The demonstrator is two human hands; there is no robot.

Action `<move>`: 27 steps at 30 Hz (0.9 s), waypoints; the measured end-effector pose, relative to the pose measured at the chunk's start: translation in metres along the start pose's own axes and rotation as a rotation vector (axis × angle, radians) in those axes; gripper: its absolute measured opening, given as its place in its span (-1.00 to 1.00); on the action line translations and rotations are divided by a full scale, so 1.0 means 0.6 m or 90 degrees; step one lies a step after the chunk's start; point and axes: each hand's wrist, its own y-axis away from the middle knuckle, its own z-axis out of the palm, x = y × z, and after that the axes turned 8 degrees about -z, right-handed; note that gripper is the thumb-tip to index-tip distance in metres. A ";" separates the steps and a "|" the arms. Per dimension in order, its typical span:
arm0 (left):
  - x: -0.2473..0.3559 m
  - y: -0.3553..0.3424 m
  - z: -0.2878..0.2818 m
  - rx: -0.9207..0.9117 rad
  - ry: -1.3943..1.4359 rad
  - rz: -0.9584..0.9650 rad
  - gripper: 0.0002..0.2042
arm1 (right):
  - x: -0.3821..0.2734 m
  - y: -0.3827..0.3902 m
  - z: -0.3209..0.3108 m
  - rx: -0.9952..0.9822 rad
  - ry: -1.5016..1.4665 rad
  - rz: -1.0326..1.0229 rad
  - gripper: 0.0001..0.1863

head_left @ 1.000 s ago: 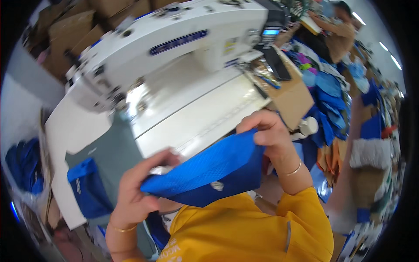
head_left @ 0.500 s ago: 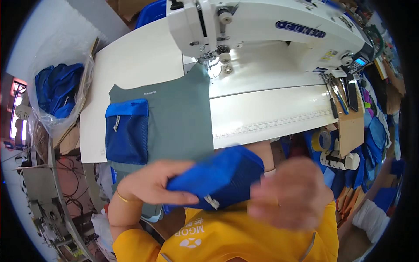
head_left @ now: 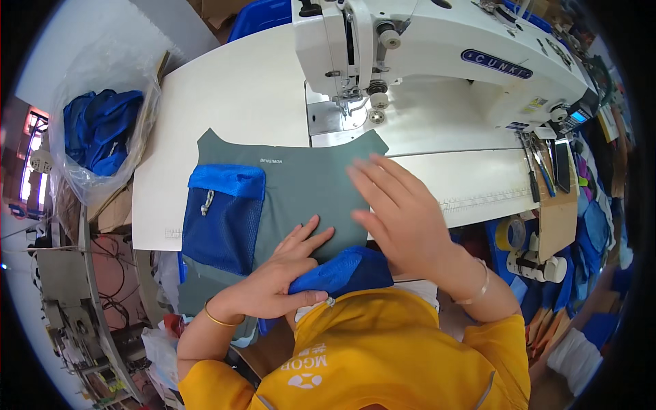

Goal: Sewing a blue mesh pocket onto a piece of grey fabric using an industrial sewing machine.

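Note:
A grey-green fabric panel with curved upper edges lies on the table before the sewing machine, apart from its needle. On its left part sits a blue mesh pocket with a brighter blue top band and a pale cord. My left hand spreads its fingers over the panel; its thumb holds a second blue mesh pocket against the palm side, at the table's near edge. This pocket is partly hidden by the hand. My right hand, fingers stretched and holding nothing, is over the panel's right edge.
To the left hangs a clear plastic bag of blue pieces. Scissors and slim tools lie at the table's right end by a cardboard piece. Below are a tape roll and a white bottle.
The panel's upper right corner has come away from the machine's needle area. My left hand has moved onto the panel with the loose pocket; my right hand has risen forward to the panel's right edge.

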 end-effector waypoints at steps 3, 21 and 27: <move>0.003 -0.013 -0.010 -0.011 0.057 0.005 -0.67 | 0.078 0.018 0.065 -0.065 0.100 0.035 -0.46; 0.037 -0.025 -0.024 0.051 0.456 -0.255 -0.49 | 0.163 -0.047 0.069 -0.080 0.208 0.033 -0.57; 0.048 0.000 0.004 0.151 0.603 -0.197 -0.55 | 0.033 0.014 -0.059 -0.091 -0.804 0.450 -0.61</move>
